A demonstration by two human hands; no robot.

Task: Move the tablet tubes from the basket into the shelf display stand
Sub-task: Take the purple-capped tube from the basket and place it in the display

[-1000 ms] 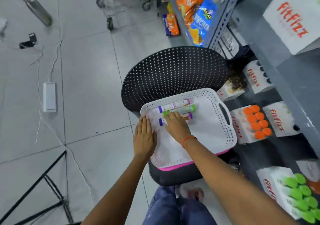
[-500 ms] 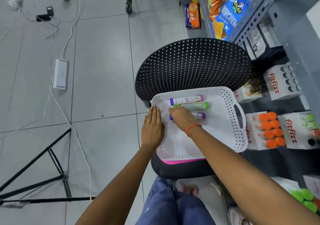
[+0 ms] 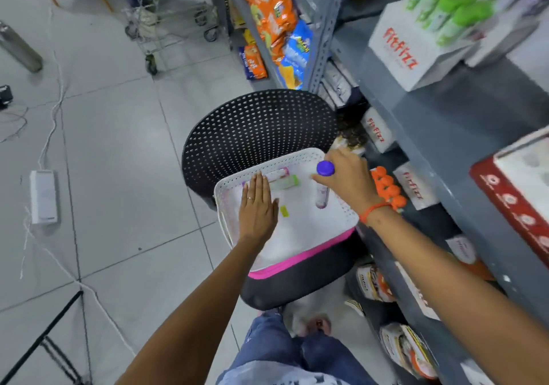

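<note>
A white perforated basket (image 3: 344,215) rests on a black chair seat. My right hand (image 3: 347,179) grips a purple-capped tablet tube (image 3: 323,188), held upright above the basket's right side. My left hand (image 3: 257,206) lies flat, fingers together, on the basket's left part. Two more tubes lie at the basket's far edge: a purple-capped tube (image 3: 279,173) and a green-capped tube (image 3: 285,182). White FitFizz display stands sit on the grey shelves: one with orange caps (image 3: 387,188) just right of my right hand, one with green caps (image 3: 416,49) higher up.
The black perforated chair back (image 3: 258,126) rises behind the basket. Grey shelving (image 3: 430,153) runs along the right with snack bags at the far end. A trolley (image 3: 169,22), cables, a power strip (image 3: 44,196) and a tripod leg (image 3: 38,340) are on the floor.
My right hand has lifted the nearest purple-capped tube out of the basket and carried it right, turning it upright. My left hand stays on the basket. The view swung toward the shelves.
</note>
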